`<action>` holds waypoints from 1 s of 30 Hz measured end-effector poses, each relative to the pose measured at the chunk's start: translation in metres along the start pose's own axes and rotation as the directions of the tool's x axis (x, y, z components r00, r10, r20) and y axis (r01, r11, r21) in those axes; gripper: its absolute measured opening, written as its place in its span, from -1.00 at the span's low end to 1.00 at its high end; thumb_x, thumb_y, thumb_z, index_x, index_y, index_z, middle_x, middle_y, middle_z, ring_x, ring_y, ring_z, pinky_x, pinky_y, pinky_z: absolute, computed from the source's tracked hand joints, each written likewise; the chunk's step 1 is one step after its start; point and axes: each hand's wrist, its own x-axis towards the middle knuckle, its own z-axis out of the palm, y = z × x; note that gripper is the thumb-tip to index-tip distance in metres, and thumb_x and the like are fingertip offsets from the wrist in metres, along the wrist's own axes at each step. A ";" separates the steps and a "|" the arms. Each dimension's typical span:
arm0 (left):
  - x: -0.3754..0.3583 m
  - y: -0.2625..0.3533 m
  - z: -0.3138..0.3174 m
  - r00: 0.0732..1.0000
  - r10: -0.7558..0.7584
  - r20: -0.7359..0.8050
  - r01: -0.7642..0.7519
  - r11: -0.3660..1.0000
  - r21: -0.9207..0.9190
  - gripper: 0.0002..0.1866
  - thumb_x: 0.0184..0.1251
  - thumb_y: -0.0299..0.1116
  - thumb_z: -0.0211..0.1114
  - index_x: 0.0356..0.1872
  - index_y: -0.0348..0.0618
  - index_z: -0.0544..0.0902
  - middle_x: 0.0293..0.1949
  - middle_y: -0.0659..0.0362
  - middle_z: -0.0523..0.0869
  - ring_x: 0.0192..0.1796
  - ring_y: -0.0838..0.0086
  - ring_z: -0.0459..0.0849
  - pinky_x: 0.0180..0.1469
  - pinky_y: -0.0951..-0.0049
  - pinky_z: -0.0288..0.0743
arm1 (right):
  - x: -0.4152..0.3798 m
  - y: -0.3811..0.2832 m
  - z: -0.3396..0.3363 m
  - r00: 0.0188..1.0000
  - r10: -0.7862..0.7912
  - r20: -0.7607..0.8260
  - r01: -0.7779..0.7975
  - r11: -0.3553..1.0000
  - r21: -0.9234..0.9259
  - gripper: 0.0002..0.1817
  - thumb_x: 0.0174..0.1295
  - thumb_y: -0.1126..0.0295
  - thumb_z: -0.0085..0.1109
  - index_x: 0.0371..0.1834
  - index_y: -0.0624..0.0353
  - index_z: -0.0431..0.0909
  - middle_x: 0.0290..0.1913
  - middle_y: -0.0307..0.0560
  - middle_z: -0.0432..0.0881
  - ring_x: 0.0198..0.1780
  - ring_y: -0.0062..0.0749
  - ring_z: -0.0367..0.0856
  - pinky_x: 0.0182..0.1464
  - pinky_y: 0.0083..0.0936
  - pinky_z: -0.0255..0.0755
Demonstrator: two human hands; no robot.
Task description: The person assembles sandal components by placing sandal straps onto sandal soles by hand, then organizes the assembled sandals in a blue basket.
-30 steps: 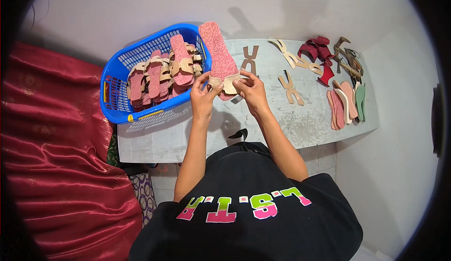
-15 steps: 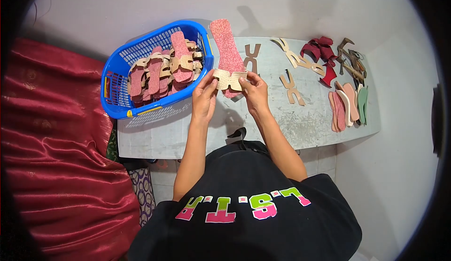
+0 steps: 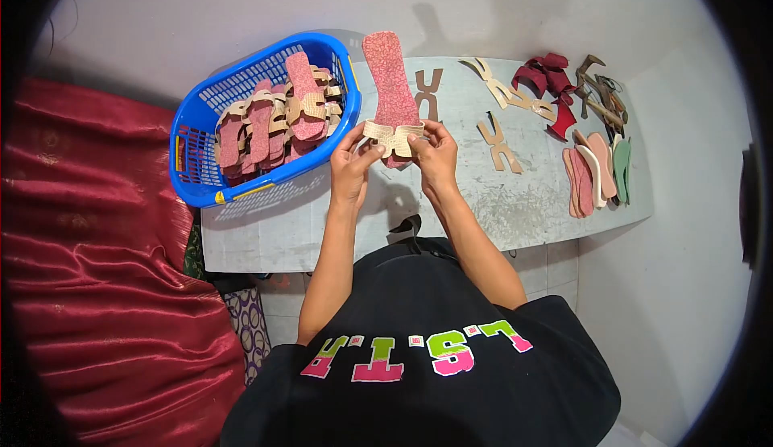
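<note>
Hands hold sandal sole beside sandal-filled basket.

Pink sole's near end hidden behind beige strap; fingertips tucked underneath.

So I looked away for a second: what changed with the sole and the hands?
The pink sole swung from a leftward lean to nearly upright. Both hands, left and right, kept their grip on its tan strap. The blue basket and the table pieces stayed put.
</note>
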 end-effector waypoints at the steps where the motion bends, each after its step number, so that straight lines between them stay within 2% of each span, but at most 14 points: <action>1: 0.000 0.000 0.002 1.000 0.024 -0.007 -0.023 0.999 0.037 -0.44 0.17 -0.64 0.38 0.24 -0.42 0.47 0.13 0.02 0.60 0.12 0.42 0.62 0.17 0.41 0.52 | 0.000 -0.001 0.000 1.000 0.000 0.000 0.000 1.000 0.000 -0.67 0.20 0.71 0.19 0.04 0.39 0.47 -0.05 0.02 0.63 -0.16 -0.47 0.69 -0.15 -0.57 0.64; 3: -0.002 -0.001 0.006 0.999 0.046 -0.019 -0.045 0.996 0.073 -0.43 0.14 -0.66 0.40 0.22 -0.43 0.47 0.11 0.02 0.60 0.10 0.42 0.63 0.11 0.42 0.56 | 0.000 -0.004 0.000 1.000 0.026 -0.009 -0.026 1.000 -0.006 -0.66 0.19 0.74 0.15 0.04 0.36 0.42 -0.05 0.01 0.61 -0.16 -0.47 0.68 -0.15 -0.58 0.64; 5: 0.000 -0.003 0.010 0.994 0.095 -0.059 -0.076 0.961 0.266 -0.45 0.13 -0.68 0.40 0.20 -0.43 0.48 0.02 0.06 0.64 0.00 0.46 0.66 -0.03 0.48 0.63 | 0.001 0.001 0.000 1.000 0.016 -0.005 -0.016 1.000 -0.002 -0.67 0.19 0.76 0.12 0.02 0.33 0.40 -0.07 0.00 0.60 -0.15 -0.48 0.67 -0.16 -0.58 0.64; 8: 0.004 -0.012 0.006 0.990 0.124 -0.063 -0.103 0.957 0.273 -0.55 0.16 -0.68 0.37 0.12 -0.41 0.52 -0.08 0.08 0.68 -0.09 0.49 0.68 -0.11 0.53 0.64 | -0.002 0.002 0.003 1.000 0.013 -0.007 -0.014 1.000 -0.009 -0.67 0.18 0.79 0.07 -0.01 0.28 0.38 -0.10 -0.05 0.58 -0.14 -0.49 0.65 -0.17 -0.58 0.62; 10: 0.008 -0.017 0.002 0.987 0.140 -0.081 -0.111 0.949 0.294 -0.58 0.18 -0.68 0.36 0.09 -0.39 0.54 -0.12 0.11 0.69 -0.11 0.51 0.68 -0.10 0.53 0.62 | -0.003 0.003 0.005 1.000 0.023 -0.011 -0.023 1.000 -0.019 -0.67 0.18 0.80 0.05 -0.04 0.25 0.38 -0.12 -0.08 0.57 -0.14 -0.51 0.63 -0.16 -0.59 0.59; 12: 0.008 -0.021 0.000 0.983 0.153 -0.097 -0.116 0.942 0.315 -0.62 0.19 -0.68 0.35 0.06 -0.36 0.56 -0.16 0.15 0.71 -0.13 0.54 0.68 -0.09 0.54 0.60 | -0.003 0.006 0.006 0.999 -0.045 0.010 0.045 0.995 -0.087 -0.67 0.16 0.82 0.03 -0.07 0.22 0.37 -0.15 -0.12 0.56 -0.16 -0.56 0.59 -0.15 -0.62 0.53; 14: 0.007 -0.021 0.000 0.974 0.201 -0.105 -0.132 0.879 0.458 -0.67 0.19 -0.69 0.34 0.00 -0.33 0.58 -0.19 0.15 0.72 -0.18 0.56 0.68 -0.15 0.56 0.58 | -0.001 0.009 0.006 0.998 -0.057 0.018 0.059 0.994 -0.093 -0.67 0.15 0.82 0.03 -0.08 0.22 0.37 -0.16 -0.14 0.55 -0.17 -0.57 0.58 -0.16 -0.63 0.50; 18: 0.012 -0.014 -0.006 0.987 0.127 -0.096 -0.069 0.884 0.463 -0.71 0.23 -0.67 0.32 -0.02 -0.31 0.59 -0.22 0.16 0.73 -0.21 0.58 0.68 -0.18 0.58 0.57 | -0.006 0.008 0.008 0.996 -0.091 0.019 0.093 0.990 -0.109 -0.66 0.14 0.82 0.04 -0.08 0.22 0.37 -0.19 -0.18 0.54 -0.20 -0.59 0.55 -0.18 -0.62 0.48; 20: 0.015 -0.010 -0.011 1.000 0.025 -0.005 -0.020 0.902 0.431 -0.78 0.28 -0.64 0.29 -0.06 -0.30 0.60 -0.23 0.17 0.73 -0.24 0.59 0.68 -0.19 0.57 0.57 | -0.006 0.004 0.010 0.992 -0.118 0.037 0.123 0.980 -0.159 -0.68 0.15 0.81 0.05 -0.08 0.22 0.38 -0.20 -0.18 0.54 -0.20 -0.59 0.55 -0.18 -0.63 0.48; 23: 0.013 -0.007 -0.014 0.999 -0.019 -0.045 0.035 0.918 0.395 -0.83 0.31 -0.61 0.28 -0.09 -0.29 0.61 -0.23 0.18 0.73 -0.23 0.60 0.67 -0.17 0.57 0.56 | -0.007 0.001 0.014 0.988 -0.142 0.060 0.152 0.964 -0.219 -0.71 0.17 0.77 0.07 -0.07 0.25 0.40 -0.20 -0.16 0.57 -0.19 -0.58 0.57 -0.17 -0.63 0.50; 25: 0.013 -0.009 -0.013 0.998 -0.005 -0.056 0.026 0.927 0.373 -0.82 0.31 -0.61 0.28 -0.08 -0.29 0.60 -0.23 0.19 0.72 -0.22 0.61 0.66 -0.16 0.57 0.55 | -0.008 -0.003 0.016 0.988 -0.139 0.065 0.151 0.960 -0.235 -0.72 0.19 0.75 0.07 -0.05 0.27 0.42 -0.18 -0.14 0.59 -0.19 -0.57 0.59 -0.16 -0.63 0.52; 27: 0.013 -0.013 -0.014 0.998 0.010 -0.070 0.015 0.936 0.351 -0.81 0.31 -0.62 0.28 -0.07 -0.28 0.60 -0.23 0.20 0.72 -0.21 0.62 0.66 -0.14 0.58 0.54 | -0.008 -0.007 0.019 0.998 -0.010 0.062 0.015 0.996 -0.083 -0.74 0.24 0.69 0.08 0.00 0.33 0.47 -0.14 -0.07 0.65 -0.18 -0.54 0.64 -0.17 -0.61 0.58; 29: 0.014 -0.020 -0.017 0.992 0.116 -0.042 -0.091 0.917 0.387 -0.80 0.32 -0.62 0.27 -0.06 -0.27 0.58 -0.21 0.21 0.70 -0.19 0.63 0.64 -0.12 0.58 0.52 | -0.009 -0.005 0.018 0.998 -0.002 0.067 0.010 0.993 -0.117 -0.73 0.26 0.68 0.09 0.03 0.34 0.48 -0.14 -0.08 0.66 -0.19 -0.54 0.65 -0.17 -0.59 0.58; 30: 0.014 -0.021 -0.016 0.992 0.116 -0.041 -0.091 0.918 0.387 -0.80 0.32 -0.62 0.27 -0.06 -0.27 0.58 -0.21 0.21 0.70 -0.19 0.63 0.64 -0.12 0.58 0.52 | -0.008 -0.005 0.018 0.997 0.006 0.073 0.006 0.989 -0.151 -0.72 0.27 0.68 0.11 0.05 0.36 0.49 -0.14 -0.08 0.67 -0.19 -0.54 0.65 -0.17 -0.58 0.58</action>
